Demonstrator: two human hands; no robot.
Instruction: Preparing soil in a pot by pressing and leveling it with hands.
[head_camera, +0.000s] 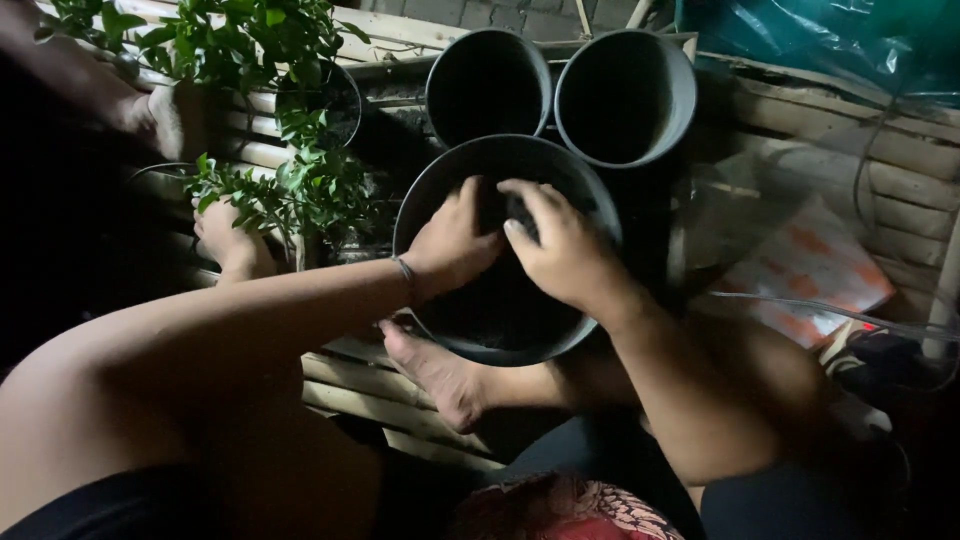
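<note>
Both hands are inside the large dark pot (505, 330), which sits on a slatted bamboo floor (390, 385) directly in front of the person. The left hand (455, 240) rests palm-down over the dark soil, fingers (470, 195) curled loosely; whether it grips anything cannot be told in the low light. The right hand (565, 250) lies just beside it, fingers (525, 200) bent downward and apparently pinching a small dark lump of soil. A thin bracelet (405, 272) circles the left wrist. The person's bare foot (435, 370) touches the pot's near rim. Two empty pots (490, 85) (625, 95) stand side by side behind it. Leafy plants (290, 190) stand to the left, where another person's foot (230, 245) rests.
</note>
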